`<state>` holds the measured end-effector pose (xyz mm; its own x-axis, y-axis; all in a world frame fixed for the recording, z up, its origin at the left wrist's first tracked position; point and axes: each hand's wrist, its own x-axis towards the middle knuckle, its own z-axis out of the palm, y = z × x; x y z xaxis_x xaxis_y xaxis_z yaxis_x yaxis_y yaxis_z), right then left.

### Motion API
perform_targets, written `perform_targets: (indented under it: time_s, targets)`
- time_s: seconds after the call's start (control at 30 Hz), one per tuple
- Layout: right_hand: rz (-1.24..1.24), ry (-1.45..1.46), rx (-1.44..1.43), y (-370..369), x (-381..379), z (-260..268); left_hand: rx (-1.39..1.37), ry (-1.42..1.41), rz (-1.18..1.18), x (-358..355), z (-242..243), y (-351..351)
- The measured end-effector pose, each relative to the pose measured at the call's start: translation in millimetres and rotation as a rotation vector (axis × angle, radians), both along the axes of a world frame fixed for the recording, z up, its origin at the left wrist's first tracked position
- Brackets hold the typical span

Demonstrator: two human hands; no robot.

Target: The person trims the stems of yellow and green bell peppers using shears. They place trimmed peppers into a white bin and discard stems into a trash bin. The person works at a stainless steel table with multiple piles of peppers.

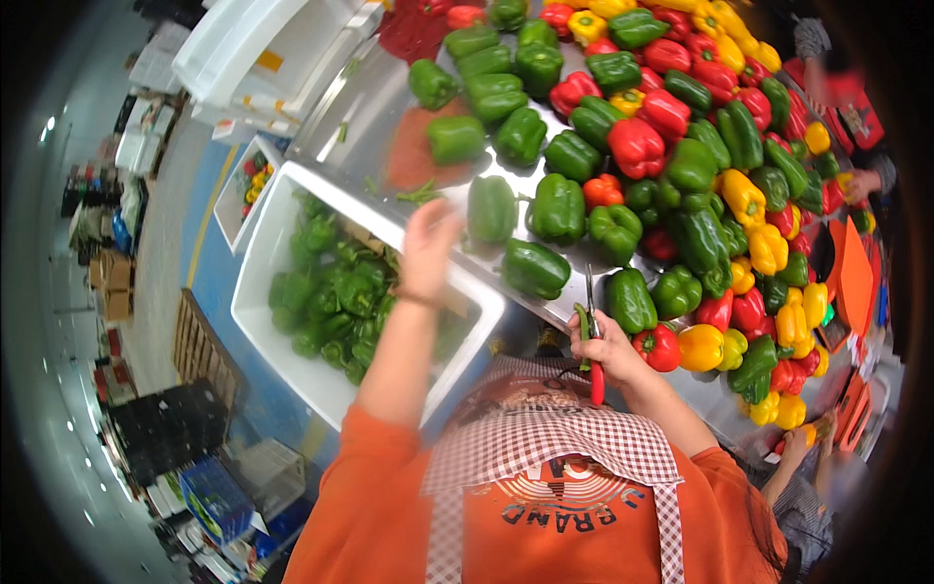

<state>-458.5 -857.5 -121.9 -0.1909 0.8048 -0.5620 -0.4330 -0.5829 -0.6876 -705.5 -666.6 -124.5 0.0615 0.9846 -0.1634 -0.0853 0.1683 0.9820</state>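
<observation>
My right hand (pixel 609 350) is closed around red-handled snips (pixel 597 372) at the near edge of the steel table (pixel 536 310). The blades point away from me, and a green stem piece (pixel 582 321) lies along them by my fingers. My left hand (pixel 430 237), blurred, is over the rim of a white foam box (pixel 259 241), close to a green bell pepper (pixel 491 209) on the table; its grip is unclear. Inside the box are several green peppers (pixel 357 292). More green bell peppers (pixel 558 208) lie on the steel between my hands and beyond.
Red bell peppers (pixel 636 148) and yellow ones (pixel 744 197) are heaped to the right. Cut stems (pixel 419 193) lie beside a reddish patch on the table. Another white box (pixel 248 193) stands on the floor. Other people's hands (pixel 861 186) work at the table's far side.
</observation>
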Motion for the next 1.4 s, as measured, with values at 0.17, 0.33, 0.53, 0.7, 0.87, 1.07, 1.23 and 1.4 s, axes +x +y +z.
perform_targets:
  time_s: [0.17, 0.33, 0.53, 0.7, 0.87, 1.07, 1.23, 1.4]
  targets:
    - [0.158, -0.021, 0.104, 43.1, -36.2, 14.5, -0.197, 0.278, 0.646, -201.1, -67.3, -66.6]
    - [0.417, -0.152, 0.362, 101.5, -115.3, 28.4, -0.320, 0.638, 0.538, -264.2, -127.4, -128.5]
    - [0.286, -0.952, 0.959, 159.2, -183.4, 39.2, -0.156, 1.027, 0.368, -236.5, -139.4, -109.4]
    - [0.404, -0.237, 0.386, 138.4, -183.7, 30.3, -0.039, 1.602, -0.128, -254.2, -129.9, -52.7]
    - [0.520, 0.376, -0.116, 88.4, -174.9, 15.6, 0.164, 1.826, -0.603, -280.2, -117.4, -3.3]
    - [0.537, 0.743, -0.353, 54.4, -176.8, 20.8, -0.126, 1.409, -0.507, -270.2, -90.2, 16.1]
    - [0.758, 0.223, 0.076, 93.6, -165.8, 30.0, -0.229, 0.659, -0.052, -242.7, -61.9, -13.8]
    - [0.782, -0.970, 0.895, 146.8, -162.7, 38.6, -0.044, 0.409, -0.074, -205.5, -2.7, -61.2]
